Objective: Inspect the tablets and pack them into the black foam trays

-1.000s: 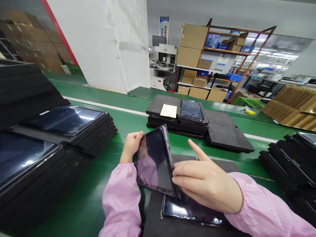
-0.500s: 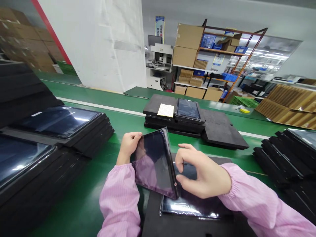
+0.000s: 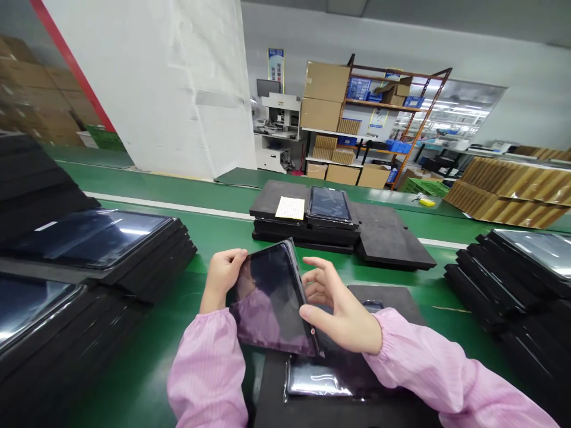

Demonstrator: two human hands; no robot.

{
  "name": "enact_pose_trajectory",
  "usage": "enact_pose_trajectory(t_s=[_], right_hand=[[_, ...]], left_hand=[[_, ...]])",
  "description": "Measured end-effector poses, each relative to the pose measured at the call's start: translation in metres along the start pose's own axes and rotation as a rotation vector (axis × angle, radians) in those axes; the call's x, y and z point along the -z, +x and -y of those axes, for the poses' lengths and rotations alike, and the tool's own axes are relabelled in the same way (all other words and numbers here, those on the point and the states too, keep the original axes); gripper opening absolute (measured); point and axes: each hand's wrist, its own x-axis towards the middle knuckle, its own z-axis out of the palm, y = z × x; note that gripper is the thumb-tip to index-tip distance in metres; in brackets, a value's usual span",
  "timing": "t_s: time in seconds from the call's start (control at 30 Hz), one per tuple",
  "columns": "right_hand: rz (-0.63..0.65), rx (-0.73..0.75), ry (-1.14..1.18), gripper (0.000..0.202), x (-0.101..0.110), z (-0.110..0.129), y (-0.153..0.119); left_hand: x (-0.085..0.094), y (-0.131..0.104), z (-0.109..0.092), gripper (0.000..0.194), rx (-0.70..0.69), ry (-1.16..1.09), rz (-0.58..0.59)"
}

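My left hand point(image 3: 224, 274) is closed on the upper left edge of a dark tablet point(image 3: 272, 303), its thumb at the front. The tablet is tilted, with a clear film on it and a small red dot near its lower right edge. My right hand point(image 3: 341, 306) is at the tablet's right edge. Its thumb overlaps that edge and several fingers reach the side, while the index finger sticks out above. Below lies another tablet in clear film point(image 3: 319, 380) on a black foam tray point(image 3: 285, 410), partly hidden by my hands and the held tablet.
Stacked black foam trays with tablets stand at the left point(image 3: 178, 255) and right point(image 3: 486, 285). Ahead, a tray stack point(image 3: 276, 229) bears a yellow paper point(image 3: 290, 208) and a tablet point(image 3: 329, 204). Brown cardboard dividers point(image 3: 508, 193) stand at the far right of the green bench point(image 3: 214, 205).
My right hand has moved in to the tablet's right edge, its curled fingers now spreading and its thumb overlapping the edge. My left hand keeps its hold. The view has shifted slightly.
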Motion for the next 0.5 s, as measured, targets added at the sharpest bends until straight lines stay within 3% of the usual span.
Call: enact_pose_trajectory(t_s=[0.07, 0.13, 0.23, 0.33, 0.5], right_hand=[[0.086, -0.159, 0.137, 0.056, -0.003, -0.008, 0.002], [0.112, -0.27, 0.185, 0.041, -0.005, -0.014, 0.003], [-0.029, -0.321, 0.214, 0.023, -0.004, -0.017, 0.001], [-0.158, -0.351, 0.333, 0.017, 0.007, -0.011, -0.002], [-0.402, -0.319, 0.466, 0.019, 0.054, 0.0, 0.001]], left_hand=[[0.0, 0.0, -0.001, 0.051, 0.001, 0.017, -0.032], [-0.001, -0.001, -0.004, 0.048, 0.002, 0.029, -0.059], [-0.007, -0.002, -0.01, 0.044, 0.006, 0.028, -0.086], [-0.009, -0.002, -0.012, 0.034, 0.032, -0.044, -0.128], [0.004, 0.0, 0.009, 0.035, 0.027, -0.111, -0.367]])
